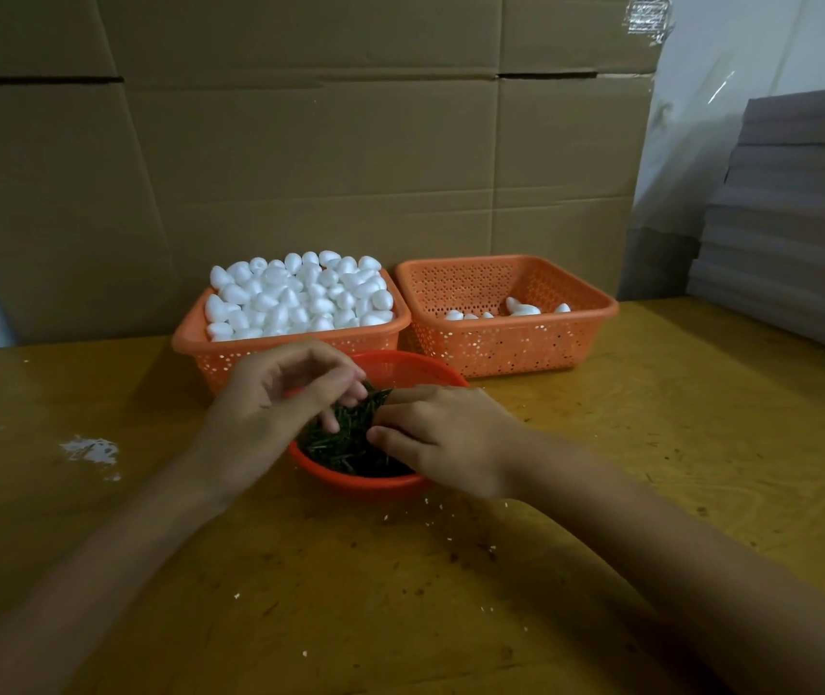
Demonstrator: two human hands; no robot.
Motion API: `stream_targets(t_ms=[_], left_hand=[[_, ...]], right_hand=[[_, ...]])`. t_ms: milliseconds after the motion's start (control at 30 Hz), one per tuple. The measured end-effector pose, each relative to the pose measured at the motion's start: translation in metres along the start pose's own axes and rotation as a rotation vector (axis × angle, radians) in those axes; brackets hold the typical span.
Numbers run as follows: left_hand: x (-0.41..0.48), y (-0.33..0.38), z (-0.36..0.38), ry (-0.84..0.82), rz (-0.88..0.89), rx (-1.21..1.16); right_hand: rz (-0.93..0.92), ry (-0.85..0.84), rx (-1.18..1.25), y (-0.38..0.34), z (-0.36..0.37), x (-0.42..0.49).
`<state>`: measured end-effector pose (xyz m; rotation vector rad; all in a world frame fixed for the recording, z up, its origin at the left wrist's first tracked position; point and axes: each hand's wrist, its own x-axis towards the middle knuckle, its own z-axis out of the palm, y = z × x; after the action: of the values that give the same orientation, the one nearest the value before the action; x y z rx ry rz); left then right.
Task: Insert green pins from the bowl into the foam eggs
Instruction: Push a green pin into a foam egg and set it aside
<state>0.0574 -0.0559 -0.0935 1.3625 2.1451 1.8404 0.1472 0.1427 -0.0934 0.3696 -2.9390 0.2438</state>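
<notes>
A red bowl (402, 366) sits at the table's middle, filled with a pile of dark green pins (347, 446). Both of my hands are over it. My left hand (275, 398) reaches in from the left with its fingers curled, their tips touching the top of the pin pile. My right hand (443, 433) comes in from the right, its fingers curled into the pins. Behind the bowl, an orange basket (189, 338) is heaped with white foam eggs (295, 295). No egg is in either hand.
A second orange basket (596, 306) at the right rear holds several foam eggs (523, 309). Cardboard boxes (300, 143) wall off the back. Stacked grey sheets (796, 218) stand at the right. White crumbs and a white smear (92, 451) mark the wooden table (701, 418).
</notes>
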Motion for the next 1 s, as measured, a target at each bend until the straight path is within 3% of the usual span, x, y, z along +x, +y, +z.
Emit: stream_targets(t_ms=[67, 200, 367, 533, 633, 733, 1000], left_hand=[[0.013, 0.0, -0.009, 0.072, -0.013, 0.05], [0.05, -0.005, -0.029, 0.209, 0.029, 0.503], [0.098, -0.012, -0.034, -0.143, -0.179, 1.004], [0.115, -0.028, -0.03, -0.23, -0.398, 0.913], [0.116, -0.036, -0.038, -0.121, -0.386, 0.801], [0.114, -0.038, -0.039, 0.038, -0.348, 0.842], [0.117, -0.035, -0.045, 0.115, -0.549, 0.485]], right_hand=[[0.002, -0.004, 0.001, 0.0, 0.001, 0.0], [0.009, -0.009, -0.006, 0.0, 0.0, 0.001], [0.027, -0.029, -0.017, -0.001, 0.0, 0.001], [0.038, -0.027, -0.011, 0.0, 0.0, 0.001], [0.043, -0.032, -0.011, 0.001, 0.001, 0.002], [0.039, -0.024, -0.013, 0.001, 0.001, 0.002], [0.028, 0.003, 0.025, 0.003, 0.003, 0.002]])
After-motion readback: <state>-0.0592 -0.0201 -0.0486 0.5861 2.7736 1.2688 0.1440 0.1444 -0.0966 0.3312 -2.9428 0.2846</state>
